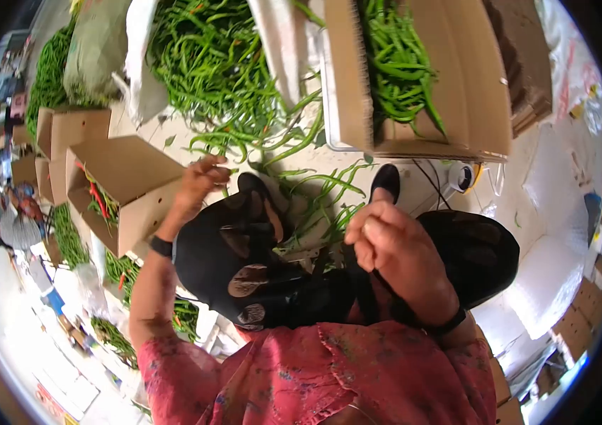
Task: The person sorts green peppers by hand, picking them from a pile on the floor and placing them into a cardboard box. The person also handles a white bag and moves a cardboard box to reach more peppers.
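Observation:
My left hand (204,185) is over the floor beside my left knee, with its fingers curled. Bits of green show at the fingertips, but I cannot make out whether they are in the grip or behind it. My right hand (396,244) is closed in front of my right knee, and whatever it may hold is hidden. Loose long green chili peppers (322,191) lie on the floor between my feet. Ahead, an open white sack (283,53) spills a big heap of green chili peppers (212,64). To its right, a cardboard box (463,78) holds more green chilies (396,67).
At left, an open cardboard box (134,166) contains red chilies (99,198) and green ones. A full pale green sack (106,49) stands beyond it. A roll of tape (461,177) lies by the right box, and bubble wrap (552,227) spreads at right. Another person (21,223) is far left.

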`<state>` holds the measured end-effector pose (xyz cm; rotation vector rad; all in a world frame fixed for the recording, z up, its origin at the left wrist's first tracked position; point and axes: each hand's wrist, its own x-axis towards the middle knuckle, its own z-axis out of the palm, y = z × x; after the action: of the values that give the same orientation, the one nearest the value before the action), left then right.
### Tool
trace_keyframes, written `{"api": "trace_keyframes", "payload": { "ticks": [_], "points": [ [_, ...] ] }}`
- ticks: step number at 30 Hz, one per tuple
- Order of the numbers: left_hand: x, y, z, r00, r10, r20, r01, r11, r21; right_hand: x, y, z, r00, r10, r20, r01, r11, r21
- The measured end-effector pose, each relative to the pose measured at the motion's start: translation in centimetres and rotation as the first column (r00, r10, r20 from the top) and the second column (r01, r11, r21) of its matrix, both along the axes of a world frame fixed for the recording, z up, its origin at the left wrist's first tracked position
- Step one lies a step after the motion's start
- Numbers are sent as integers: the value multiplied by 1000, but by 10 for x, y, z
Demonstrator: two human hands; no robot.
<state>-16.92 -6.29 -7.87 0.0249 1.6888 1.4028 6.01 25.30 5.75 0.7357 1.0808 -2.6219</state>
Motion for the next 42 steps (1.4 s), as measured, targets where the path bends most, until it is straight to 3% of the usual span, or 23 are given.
{"api": "trace_keyframes", "payload": {
  "ticks": [2, 4, 6, 7, 8, 12, 15, 16, 17, 20, 24, 25, 27, 30, 31, 32, 33, 35, 36, 38, 39, 40, 42],
  "points": [
    [25, -29, -67, 988, -136, -72, 113, 958, -265, -7, -9, -25, 994, -55, 90, 59, 997, -51],
    [52, -57, -138, 999, 17, 28, -16, 999, -33, -13, -19, -52, 987, -37, 155, 43, 998, -38],
    [76, -27, -145, 984, 178, -23, -179, 984, -22, -24, -32, -73, 976, -18, 219, 25, 999, -29],
    [74, -18, -156, 955, -76, -287, 19, 980, -198, -32, -37, -82, 971, 30, 235, -23, 999, -30],
    [67, -8, -169, 804, -360, -473, 161, 898, -410, -40, -43, -91, 965, 74, 250, -69, 997, -30],
    [52, 58, -168, 492, -468, -734, 113, 871, -479, -81, -63, -141, 936, 113, 332, -146, 986, 76],
    [45, 75, -213, 359, -591, -723, 187, 804, -565, -90, -74, -198, 911, 17, 413, -70, 991, 114],
    [42, 80, -217, 264, -683, -681, 241, 730, -639, -89, -76, -214, 880, 12, 475, -80, 989, 123],
    [45, 81, -218, 262, -650, -714, 243, 760, -603, -88, -75, -226, 844, 0, 536, -85, 987, 133],
    [27, 90, -157, 348, -504, -791, 276, 861, -427, -83, -72, -241, 809, -12, 587, -107, 980, 167],
    [-29, 109, -140, 1, -417, -909, 120, 902, -414, -79, -70, -252, 790, -8, 613, -127, 976, 177],
    [-41, 119, -144, 2, -415, -910, 111, 904, -412, -82, -74, -252, 795, 13, 607, -140, 977, 163],
    [-56, 142, -150, -130, -465, -876, 122, 869, -479, -87, -79, -252, 802, 57, 594, -172, 975, 138],
    [-67, 149, -150, -115, -595, -795, 178, 775, -606, -96, -84, -246, 833, 96, 544, -162, 984, 75],
    [-67, 147, -145, -123, -424, -898, 141, 888, -438, -98, -81, -244, 850, 108, 515, -169, 983, 72],
    [-68, 139, -141, -118, -437, -892, 141, 882, -450, -98, -80, -240, 864, 115, 491, -169, 983, 68],
    [-72, 128, -121, -26, -348, -937, 43, 936, -349, -101, -82, -230, 859, 121, 498, -169, 984, 51],
    [-72, 103, -92, 179, -188, -966, -155, 964, -216, -118, -81, -213, 936, 77, 344, -177, 947, 270],
    [-58, 96, -85, 180, -200, -963, -164, 959, -229, -124, -85, -214, 936, 90, 341, -185, 949, 257],
    [-18, 90, -71, 503, -161, -849, -86, 968, -235, -137, -90, -216, 999, 50, 14, -51, 910, 411],
    [8, 91, -67, 603, -171, -779, 19, 980, -200, -141, -90, -219, 998, 62, 8, -60, 912, 406],
    [23, 91, -67, 689, -192, -699, 123, 981, -149, -145, -87, -225, 995, 94, 17, -93, 917, 388],
    [16, 76, -74, 699, -166, -696, 195, 980, -37, -152, -85, -235, 988, 151, 44, -157, 923, 350]
  ]
}}
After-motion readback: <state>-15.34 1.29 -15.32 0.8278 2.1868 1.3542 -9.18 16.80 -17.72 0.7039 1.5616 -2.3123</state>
